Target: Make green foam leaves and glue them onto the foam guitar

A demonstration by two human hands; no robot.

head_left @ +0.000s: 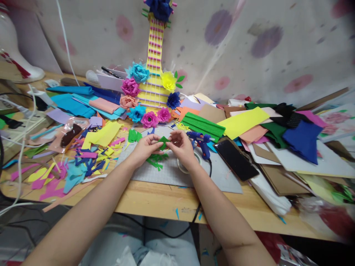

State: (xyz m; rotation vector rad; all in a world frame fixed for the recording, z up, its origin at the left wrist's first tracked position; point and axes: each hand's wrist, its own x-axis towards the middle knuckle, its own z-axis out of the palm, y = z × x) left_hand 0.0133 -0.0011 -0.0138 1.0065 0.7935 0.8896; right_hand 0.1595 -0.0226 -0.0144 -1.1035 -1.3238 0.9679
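Between my two hands is a small green paper piece point(164, 142), pinched at its left side by my left hand point(146, 148) and at its right side by my right hand point(181, 147). Green paper scraps point(157, 160) lie under it on the grey cutting mat point(155, 177), with more green pieces point(134, 135) beyond my left fingers. A roll of tape point(196, 159) sits partly hidden by my right wrist. Just right of my right hand rests a blue glue gun point(202, 142).
A yellow paper guitar point(154, 66) with paper flowers stands against the wall. Colourful scraps point(91, 159) cover the left side. A black phone point(235, 159), folded green paper point(203, 125), yellow paper point(245, 122) and cardboard sheets point(283, 179) lie to the right.
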